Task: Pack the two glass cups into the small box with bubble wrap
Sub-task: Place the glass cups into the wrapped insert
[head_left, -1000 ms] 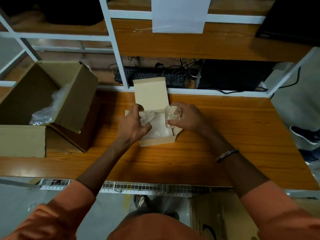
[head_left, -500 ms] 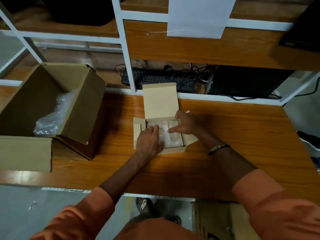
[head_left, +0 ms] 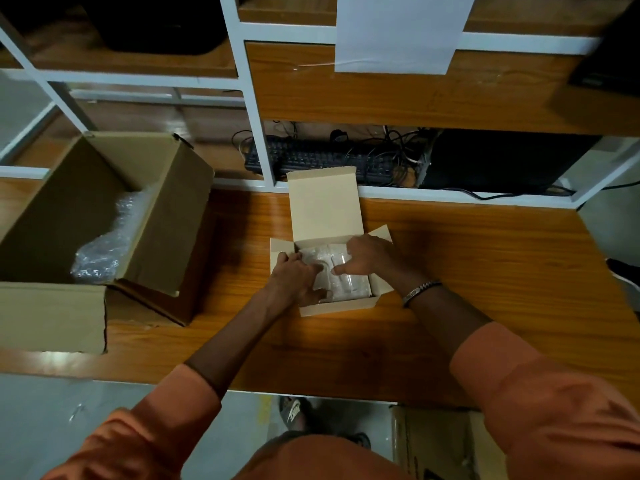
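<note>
The small cardboard box (head_left: 337,306) stands open in the middle of the desk, its lid upright at the back. Bubble wrap (head_left: 320,258) lines its inside. A glass cup (head_left: 349,284) lies in the right half of the box, partly seen through the wrap. My left hand (head_left: 294,280) reaches into the left half and curls around the bubble wrap there. From the back right corner, my right hand (head_left: 370,254) comes in with its fingertips on the cup. A second cup cannot be made out under the hands and wrap.
A large open cardboard carton (head_left: 166,216) with more bubble wrap (head_left: 104,251) inside sits on the left of the wooden desk (head_left: 485,271). Behind the small box is a white shelf frame (head_left: 256,133) with a keyboard (head_left: 318,157) and cables.
My right hand has lowered the glass cup from above the box down into it. My left hand has followed inside with the bubble wrap. The view has shifted slightly.
</note>
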`<state>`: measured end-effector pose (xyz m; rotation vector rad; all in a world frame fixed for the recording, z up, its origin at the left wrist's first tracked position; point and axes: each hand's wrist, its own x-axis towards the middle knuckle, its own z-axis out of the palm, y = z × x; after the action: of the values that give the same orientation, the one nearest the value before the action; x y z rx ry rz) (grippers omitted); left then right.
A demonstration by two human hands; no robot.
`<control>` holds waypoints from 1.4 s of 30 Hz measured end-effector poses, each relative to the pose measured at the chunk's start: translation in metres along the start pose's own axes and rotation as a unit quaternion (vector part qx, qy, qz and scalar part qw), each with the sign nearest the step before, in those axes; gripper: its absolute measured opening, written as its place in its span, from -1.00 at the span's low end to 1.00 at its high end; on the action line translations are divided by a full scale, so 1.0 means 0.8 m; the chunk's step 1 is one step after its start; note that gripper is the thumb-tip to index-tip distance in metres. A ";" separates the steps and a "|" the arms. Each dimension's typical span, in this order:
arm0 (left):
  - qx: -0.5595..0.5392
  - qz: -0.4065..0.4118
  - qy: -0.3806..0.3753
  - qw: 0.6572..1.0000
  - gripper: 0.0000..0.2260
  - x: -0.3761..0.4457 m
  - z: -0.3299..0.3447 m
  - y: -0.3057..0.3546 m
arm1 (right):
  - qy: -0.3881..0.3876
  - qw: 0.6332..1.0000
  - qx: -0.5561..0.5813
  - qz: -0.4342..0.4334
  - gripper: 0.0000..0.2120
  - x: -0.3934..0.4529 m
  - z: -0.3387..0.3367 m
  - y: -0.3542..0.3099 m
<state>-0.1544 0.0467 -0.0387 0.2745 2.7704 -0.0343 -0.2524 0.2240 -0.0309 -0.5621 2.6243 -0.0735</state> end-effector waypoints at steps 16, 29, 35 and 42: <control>-0.073 0.038 -0.106 0.991 0.06 0.042 -0.014 -0.033 | -0.032 0.987 -0.074 -0.137 -0.07 -0.019 0.004 0.012; -0.017 0.054 0.010 0.998 0.02 0.039 -0.011 -0.045 | -0.002 0.984 -0.090 -0.151 0.01 -0.018 0.007 0.013; -0.049 0.051 -0.037 0.997 0.03 0.046 -0.011 -0.045 | 0.016 0.981 -0.131 -0.142 0.01 -0.018 0.023 0.017; -0.083 0.047 -0.084 0.992 0.00 0.048 -0.017 -0.044 | 0.028 0.982 -0.133 -0.128 0.13 -0.016 0.027 0.015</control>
<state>-0.2012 0.0203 -0.0395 0.3425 2.5702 0.1873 -0.2371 0.2410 -0.0467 -1.0009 2.6187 0.1889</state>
